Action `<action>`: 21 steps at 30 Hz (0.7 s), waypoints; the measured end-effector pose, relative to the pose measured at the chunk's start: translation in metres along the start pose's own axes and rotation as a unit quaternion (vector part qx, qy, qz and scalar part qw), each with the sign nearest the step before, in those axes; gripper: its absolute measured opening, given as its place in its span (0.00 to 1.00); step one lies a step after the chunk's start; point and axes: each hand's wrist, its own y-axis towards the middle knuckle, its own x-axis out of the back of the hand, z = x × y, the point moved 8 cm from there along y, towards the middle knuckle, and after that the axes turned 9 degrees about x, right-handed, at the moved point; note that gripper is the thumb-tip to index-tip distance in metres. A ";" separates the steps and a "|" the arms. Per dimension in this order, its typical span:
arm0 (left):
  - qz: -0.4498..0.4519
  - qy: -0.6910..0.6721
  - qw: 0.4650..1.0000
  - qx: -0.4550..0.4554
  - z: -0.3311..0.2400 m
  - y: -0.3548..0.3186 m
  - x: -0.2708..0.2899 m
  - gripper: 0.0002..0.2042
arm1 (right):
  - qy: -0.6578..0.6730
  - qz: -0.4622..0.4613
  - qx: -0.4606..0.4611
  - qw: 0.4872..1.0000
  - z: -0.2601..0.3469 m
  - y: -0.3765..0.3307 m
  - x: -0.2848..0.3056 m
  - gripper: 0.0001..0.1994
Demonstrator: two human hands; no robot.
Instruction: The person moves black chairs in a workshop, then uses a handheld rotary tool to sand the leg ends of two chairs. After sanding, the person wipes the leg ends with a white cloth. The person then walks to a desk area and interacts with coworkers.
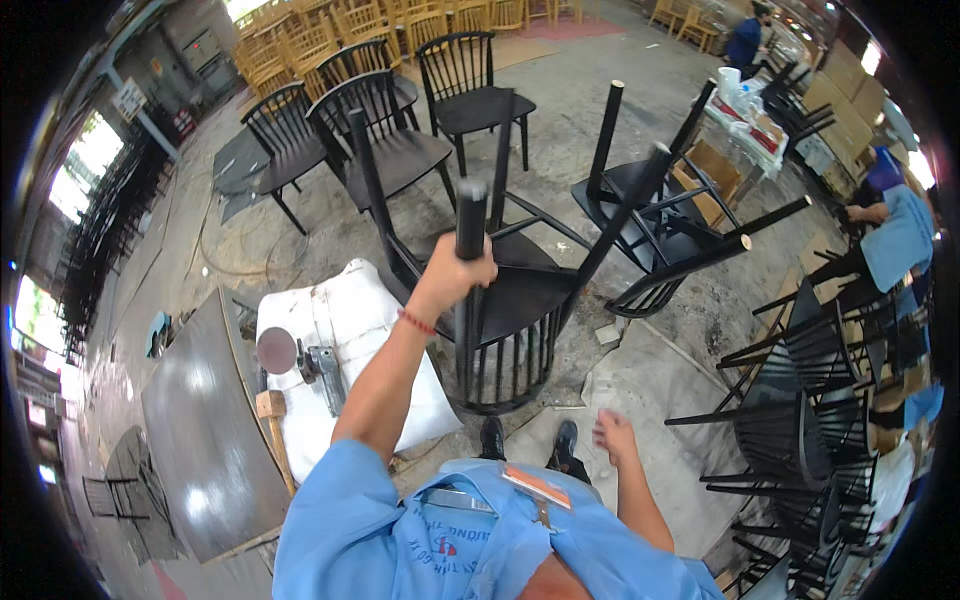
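My left hand [455,275] is wrapped round one leg of a black wooden chair [512,310]. The chair is tipped upside down in front of me, its legs pointing up and its spindle back hanging low near my shoes. Lower down, my right hand [614,435] hangs free over a pale sheet on the floor [650,390]; it holds nothing, and its slightly blurred fingers look apart. Another upturned black chair [650,215] stands just beyond, to the right.
At the left, a white padded bundle [390,390] carries a power tool [325,378], a round disc [277,350] and a wooden mallet [270,404], beside a grey panel [205,430]. Upright black chairs [390,155] stand ahead. A co-worker [895,240] is among black chairs [790,430] at right.
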 end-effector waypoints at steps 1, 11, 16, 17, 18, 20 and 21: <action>-0.016 0.066 0.998 -0.001 0.015 -0.013 0.003 0.08 | -0.024 -0.011 0.028 0.999 0.026 0.022 0.001 0.32; -0.338 -0.038 0.940 0.026 0.103 -0.148 0.047 0.11 | 0.020 0.134 0.416 0.899 0.280 0.142 -0.034 0.13; -0.418 -0.039 0.906 0.053 0.103 -0.141 0.054 0.09 | -0.017 0.124 0.480 0.868 0.320 0.144 -0.038 0.04; -0.417 -0.038 0.908 0.027 0.094 -0.137 0.056 0.09 | -0.016 0.128 0.472 0.872 0.327 0.145 -0.040 0.04; -0.421 -0.040 0.906 0.025 0.090 -0.134 0.060 0.08 | -0.020 0.119 0.453 0.883 0.332 0.148 -0.041 0.04; -0.450 -0.053 0.891 0.029 0.087 -0.136 0.063 0.08 | 0.017 0.144 0.460 0.876 0.346 0.143 -0.048 0.05; -0.455 -0.058 0.888 0.009 0.086 -0.137 0.061 0.08 | 0.029 0.169 0.442 0.880 0.350 0.141 -0.051 0.06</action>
